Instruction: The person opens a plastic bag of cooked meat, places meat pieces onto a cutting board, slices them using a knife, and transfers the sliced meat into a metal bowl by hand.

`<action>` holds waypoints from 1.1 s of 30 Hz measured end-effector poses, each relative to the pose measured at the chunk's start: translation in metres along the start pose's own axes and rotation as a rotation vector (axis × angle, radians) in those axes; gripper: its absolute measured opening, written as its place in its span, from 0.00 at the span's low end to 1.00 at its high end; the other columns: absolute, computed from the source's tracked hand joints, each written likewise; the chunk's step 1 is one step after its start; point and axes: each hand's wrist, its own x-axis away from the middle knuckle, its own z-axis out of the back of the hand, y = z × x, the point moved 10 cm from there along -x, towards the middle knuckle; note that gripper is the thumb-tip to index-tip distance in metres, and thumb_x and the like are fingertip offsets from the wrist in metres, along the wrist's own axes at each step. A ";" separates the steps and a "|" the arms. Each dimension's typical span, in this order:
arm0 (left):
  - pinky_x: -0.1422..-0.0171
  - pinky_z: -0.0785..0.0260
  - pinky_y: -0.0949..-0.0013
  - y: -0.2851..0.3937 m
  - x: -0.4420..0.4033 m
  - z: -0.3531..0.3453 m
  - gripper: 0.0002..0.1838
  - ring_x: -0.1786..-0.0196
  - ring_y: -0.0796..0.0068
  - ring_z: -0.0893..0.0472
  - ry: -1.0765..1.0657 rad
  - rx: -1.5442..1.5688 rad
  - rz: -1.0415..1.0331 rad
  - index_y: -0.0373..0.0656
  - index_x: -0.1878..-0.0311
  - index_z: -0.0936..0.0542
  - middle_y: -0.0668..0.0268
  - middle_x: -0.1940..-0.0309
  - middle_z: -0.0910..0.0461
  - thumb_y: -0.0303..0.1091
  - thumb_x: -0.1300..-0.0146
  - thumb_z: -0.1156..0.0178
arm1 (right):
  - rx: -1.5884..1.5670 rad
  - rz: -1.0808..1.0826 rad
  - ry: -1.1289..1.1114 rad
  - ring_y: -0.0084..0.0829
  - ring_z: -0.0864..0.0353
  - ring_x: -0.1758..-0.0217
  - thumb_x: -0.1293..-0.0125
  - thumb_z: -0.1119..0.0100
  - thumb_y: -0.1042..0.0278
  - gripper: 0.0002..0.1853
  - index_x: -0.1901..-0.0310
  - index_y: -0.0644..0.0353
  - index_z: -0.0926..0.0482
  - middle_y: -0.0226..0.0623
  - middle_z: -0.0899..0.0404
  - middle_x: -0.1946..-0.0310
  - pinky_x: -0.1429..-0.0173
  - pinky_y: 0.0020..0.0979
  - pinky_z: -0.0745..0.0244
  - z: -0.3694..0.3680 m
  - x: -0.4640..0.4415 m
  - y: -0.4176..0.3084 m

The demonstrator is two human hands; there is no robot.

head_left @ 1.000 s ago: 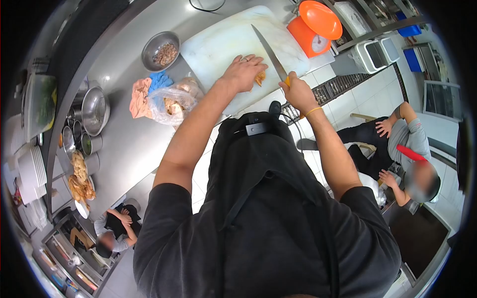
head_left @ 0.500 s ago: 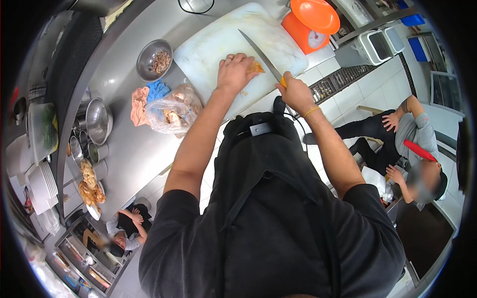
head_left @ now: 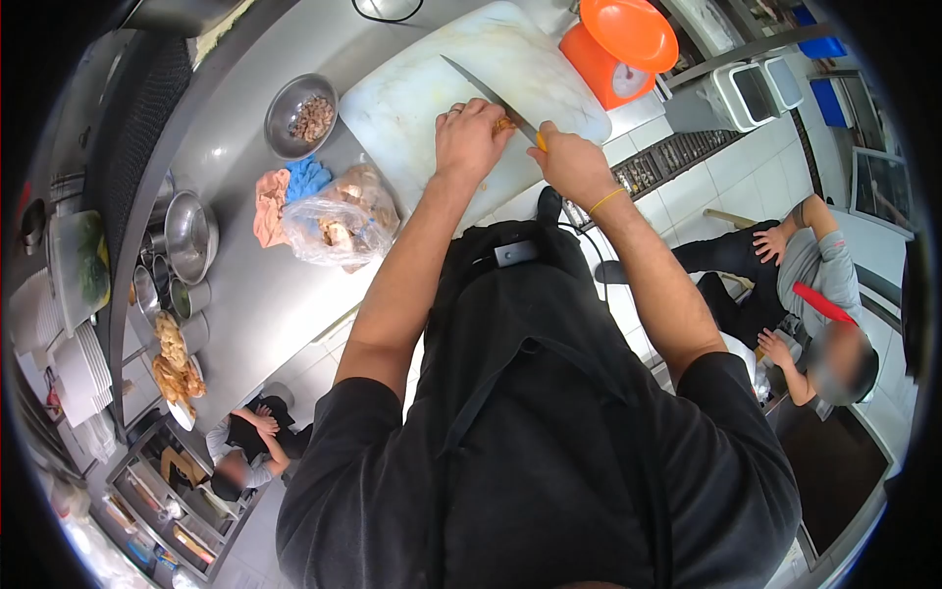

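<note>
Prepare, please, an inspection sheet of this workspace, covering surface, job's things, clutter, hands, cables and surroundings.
Surface: smooth grey metal counter; white rectangular cutting board, faintly stained.
Job's things: long steel-bladed knife with yellow handle; small orange-brown food piece on the board, mostly covered.
Clutter: round silver metal bowl with small brownish pieces; clear plastic bag of pale food; pink cloth; blue cloth; orange dial scale.
Hands: left hand holds the piece; right hand grips the knife handle.
Cables: thin black cable beyond the board.
Surroundings: person in grey and black at image right; another person at lower left.
</note>
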 end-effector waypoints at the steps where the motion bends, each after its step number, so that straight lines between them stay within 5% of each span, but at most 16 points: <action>1: 0.35 0.29 0.51 -0.002 -0.001 -0.003 0.15 0.40 0.58 0.17 -0.004 0.009 0.005 0.52 0.49 0.12 0.67 0.47 0.14 0.42 0.37 0.26 | 0.003 -0.001 -0.017 0.57 0.11 0.58 0.23 0.40 0.57 0.17 0.49 0.65 0.26 0.54 0.12 0.67 0.53 0.54 0.17 -0.003 0.000 -0.002; 11: 0.39 0.26 0.51 -0.005 -0.003 -0.006 0.12 0.44 0.57 0.15 0.026 0.031 0.020 0.49 0.51 0.12 0.67 0.50 0.12 0.37 0.38 0.27 | 0.066 -0.057 -0.144 0.58 0.11 0.60 0.21 0.43 0.57 0.17 0.51 0.67 0.28 0.56 0.13 0.66 0.54 0.55 0.17 0.003 0.026 -0.006; 20: 0.31 0.34 0.51 -0.003 -0.004 -0.007 0.12 0.42 0.60 0.15 0.000 -0.034 -0.007 0.50 0.52 0.12 0.68 0.51 0.11 0.36 0.38 0.27 | -0.038 -0.047 -0.089 0.61 0.11 0.57 0.19 0.45 0.58 0.17 0.49 0.67 0.30 0.58 0.12 0.63 0.51 0.56 0.18 -0.040 -0.026 0.000; 29: 0.29 0.33 0.52 -0.022 0.014 0.005 0.27 0.36 0.59 0.18 -0.018 -0.013 0.035 0.49 0.38 0.18 0.65 0.40 0.17 0.41 0.41 0.23 | 0.066 0.077 -0.041 0.57 0.10 0.61 0.21 0.41 0.57 0.18 0.50 0.66 0.29 0.53 0.13 0.69 0.57 0.53 0.16 0.004 -0.009 -0.017; 33: 0.29 0.32 0.52 -0.024 0.010 0.002 0.26 0.36 0.58 0.18 -0.068 -0.040 0.060 0.48 0.39 0.17 0.65 0.42 0.16 0.39 0.41 0.23 | 0.094 0.055 -0.074 0.57 0.10 0.60 0.22 0.41 0.58 0.17 0.50 0.66 0.29 0.54 0.13 0.68 0.56 0.53 0.16 -0.003 0.002 -0.024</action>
